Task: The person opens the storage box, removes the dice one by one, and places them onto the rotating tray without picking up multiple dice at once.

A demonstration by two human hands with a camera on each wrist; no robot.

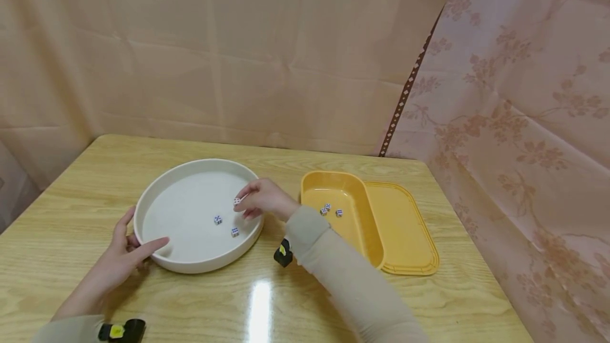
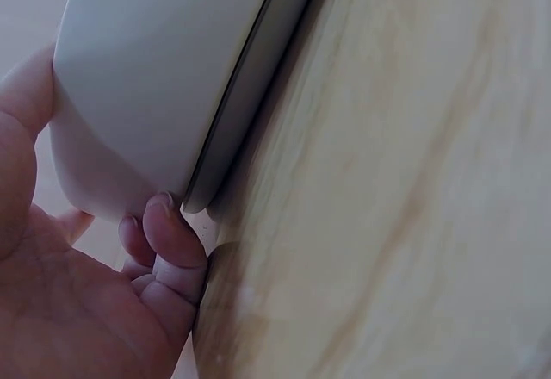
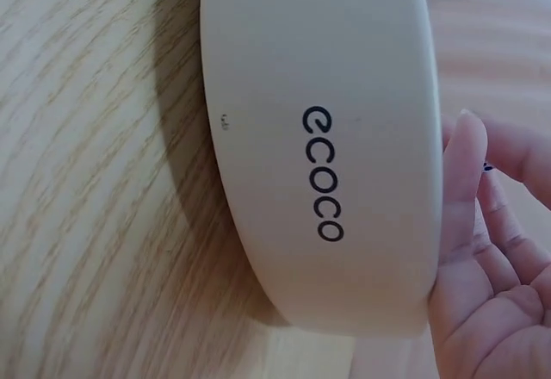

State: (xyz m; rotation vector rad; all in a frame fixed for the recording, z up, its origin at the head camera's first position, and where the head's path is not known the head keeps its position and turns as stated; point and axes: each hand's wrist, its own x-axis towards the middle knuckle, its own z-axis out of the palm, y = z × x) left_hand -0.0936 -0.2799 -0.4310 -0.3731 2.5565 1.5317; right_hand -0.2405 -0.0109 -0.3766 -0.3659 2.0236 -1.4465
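Note:
A round white tray (image 1: 186,210) stands on the wooden table. My left hand (image 1: 121,253) grips its near left side, thumb over the rim and fingers against the outer wall; in the left wrist view the curled fingers (image 2: 175,234) touch the wall low down. Over the tray's right part, my right hand (image 1: 269,198) pinches a white die (image 1: 236,201) between thumb and fingers. Two more dice, one die (image 1: 217,220) left of the other die (image 1: 235,232), lie on the tray floor below that hand. In the right wrist view the held die is mostly hidden by the fingers.
Right of the tray stands a yellow box (image 1: 374,221) with several dice (image 1: 339,213) inside. Its flat yellow lid (image 1: 402,226) lies against the box's right side. My right forearm crosses the box's near left part. Curtains hang behind and to the right.

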